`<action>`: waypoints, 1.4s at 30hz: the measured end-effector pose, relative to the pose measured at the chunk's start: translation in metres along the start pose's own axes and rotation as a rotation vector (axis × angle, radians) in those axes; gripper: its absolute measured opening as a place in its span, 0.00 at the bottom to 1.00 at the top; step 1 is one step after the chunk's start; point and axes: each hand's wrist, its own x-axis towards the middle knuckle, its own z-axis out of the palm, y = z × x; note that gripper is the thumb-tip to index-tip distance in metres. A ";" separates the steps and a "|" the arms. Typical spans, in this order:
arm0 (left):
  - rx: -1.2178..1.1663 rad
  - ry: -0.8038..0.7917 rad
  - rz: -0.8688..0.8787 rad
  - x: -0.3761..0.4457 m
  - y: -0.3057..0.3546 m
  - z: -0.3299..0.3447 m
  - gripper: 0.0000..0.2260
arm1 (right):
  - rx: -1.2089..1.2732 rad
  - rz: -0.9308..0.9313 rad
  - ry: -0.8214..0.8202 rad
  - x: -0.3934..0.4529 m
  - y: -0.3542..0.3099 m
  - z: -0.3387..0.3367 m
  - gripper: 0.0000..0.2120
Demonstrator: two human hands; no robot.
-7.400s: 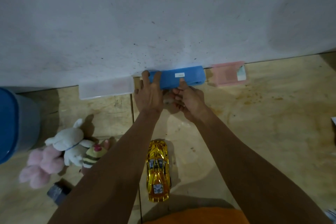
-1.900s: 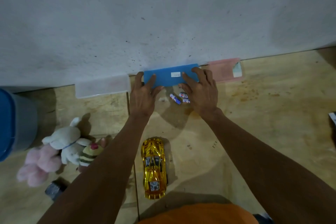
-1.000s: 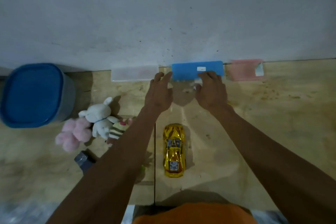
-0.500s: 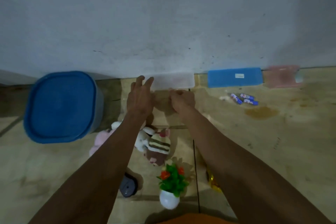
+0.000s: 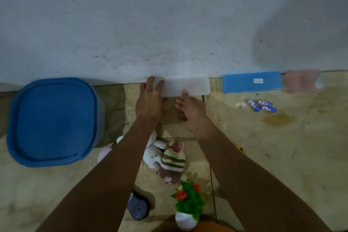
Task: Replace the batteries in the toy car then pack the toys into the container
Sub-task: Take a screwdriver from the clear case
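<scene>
A translucent white case (image 5: 190, 86) lies along the foot of the wall. My left hand (image 5: 149, 102) has its fingers wrapped over the case's left end. My right hand (image 5: 192, 114) presses its thumb on the case's front edge, fingers curled. To the right lie a blue case (image 5: 252, 82) and a pink case (image 5: 301, 83), with three small batteries (image 5: 262, 105) loose on the floor before them. The gold toy car is almost hidden under my right forearm; only a yellow sliver (image 5: 240, 149) shows. A blue-lidded container (image 5: 52, 120) stands at the left.
Under my arms lie a white bunny plush (image 5: 155, 153), a striped plush (image 5: 172, 163) and a pink plush (image 5: 103, 153). A small potted flower toy (image 5: 188, 203) and a grey object (image 5: 138, 208) sit near the bottom. The wall (image 5: 169, 24) closes the far side.
Both hands left the blue case and shifted left onto the white case. The view panned left, so the container came in and the car slid under my arm. The batteries stay on the floor.
</scene>
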 end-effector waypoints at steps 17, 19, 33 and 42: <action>-0.451 0.262 -0.150 -0.014 0.003 0.006 0.28 | -0.133 -0.254 -0.012 -0.019 -0.053 -0.004 0.09; -0.484 0.244 -0.148 -0.019 0.001 0.005 0.27 | -0.152 -0.287 0.003 -0.015 -0.057 -0.005 0.09; -0.248 0.111 0.041 -0.028 -0.019 0.005 0.08 | -1.269 -0.974 -0.019 0.010 -0.020 -0.018 0.10; -0.219 0.114 0.031 -0.034 -0.017 0.003 0.08 | -1.682 -1.153 0.040 0.002 -0.024 -0.013 0.11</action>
